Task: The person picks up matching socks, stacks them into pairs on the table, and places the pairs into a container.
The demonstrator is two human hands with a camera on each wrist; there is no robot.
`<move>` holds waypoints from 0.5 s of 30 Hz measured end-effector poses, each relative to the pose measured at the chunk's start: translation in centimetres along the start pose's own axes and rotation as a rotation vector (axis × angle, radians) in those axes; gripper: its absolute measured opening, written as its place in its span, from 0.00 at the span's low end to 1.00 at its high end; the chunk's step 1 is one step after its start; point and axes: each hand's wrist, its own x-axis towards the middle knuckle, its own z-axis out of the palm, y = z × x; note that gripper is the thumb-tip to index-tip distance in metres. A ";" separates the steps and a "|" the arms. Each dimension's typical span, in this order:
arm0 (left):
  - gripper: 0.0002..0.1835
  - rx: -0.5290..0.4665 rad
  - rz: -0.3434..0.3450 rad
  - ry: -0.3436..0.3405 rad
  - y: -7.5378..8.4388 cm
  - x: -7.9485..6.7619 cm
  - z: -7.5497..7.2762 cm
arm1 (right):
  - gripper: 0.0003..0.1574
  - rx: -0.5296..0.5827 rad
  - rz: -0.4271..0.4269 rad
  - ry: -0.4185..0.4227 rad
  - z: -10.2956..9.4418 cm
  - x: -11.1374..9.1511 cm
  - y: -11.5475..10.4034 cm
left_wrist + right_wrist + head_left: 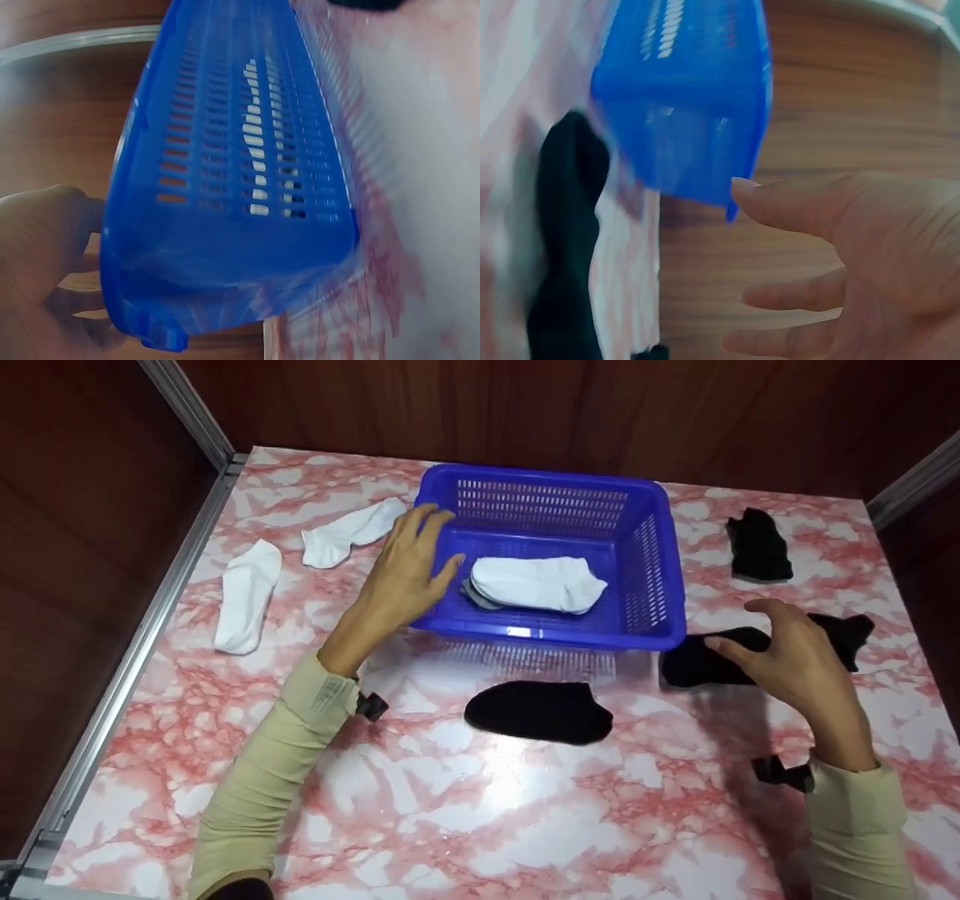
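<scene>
A blue plastic basket (551,639) holds a flat white sock (536,583), with a grey one (480,596) peeking out from under it. My left hand (405,566) is over the basket's left rim, fingers loosely bent and gripping nothing; whether it touches the rim I cannot tell. To the right of the basket, my right hand (799,660) hovers with thumb and fingers spread above a black sock (705,660), partly hiding it. In the right wrist view the basket (682,142) and a black sock (566,232) lie beyond the empty fingers.
Another black sock (538,712) lies in front of the basket, and one more (759,546) at the back right. Two white socks, one upright (249,596) and one slanted (352,532), lie at left. Wooden panels (525,412) border the marbled table (450,825).
</scene>
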 end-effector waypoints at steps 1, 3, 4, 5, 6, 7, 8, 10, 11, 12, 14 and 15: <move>0.29 0.003 -0.007 0.007 -0.2 0.3 0.1 | 0.58 -0.006 0.015 -0.015 0.0 0.2 0.3; 0.31 0.002 -0.028 0.016 -0.6 0.7 0.2 | 0.65 -0.014 0.038 -0.048 0.1 0.7 1.0; 0.32 0.001 -0.041 0.015 -0.8 0.9 0.3 | 0.68 -0.018 0.048 -0.065 0.2 1.0 1.3; 0.33 0.000 -0.057 0.011 -1.0 1.1 0.4 | 0.71 -0.020 0.057 -0.083 0.2 1.2 1.6; 0.34 0.000 -0.076 0.003 -1.2 1.2 0.5 | 0.74 -0.025 0.065 -0.102 0.4 1.4 1.9; 0.34 -0.003 -0.098 -0.004 -1.4 1.4 0.7 | 0.76 -0.028 0.073 -0.119 0.5 1.6 2.2; 0.35 -0.003 -0.120 -0.012 -1.5 1.5 0.8 | 0.78 -0.032 0.080 -0.135 0.7 1.8 2.5; 0.36 -0.002 -0.166 -0.031 -1.7 1.8 1.3 | 0.80 -0.042 0.093 -0.156 1.2 2.1 3.0; 0.37 -0.001 -0.188 -0.040 -1.8 1.9 1.5 | 0.81 -0.045 0.098 -0.162 1.5 2.3 3.2; 0.38 0.000 -0.209 -0.049 -1.9 2.1 1.7 | 0.82 -0.050 0.101 -0.169 1.8 2.4 3.4; 0.39 0.009 -0.246 -0.075 -2.0 2.2 2.0 | 0.80 -0.066 0.095 -0.186 2.6 2.6 3.6; 0.41 0.011 -0.261 -0.090 -2.0 2.3 2.1 | 0.78 -0.076 0.086 -0.186 2.9 2.7 3.6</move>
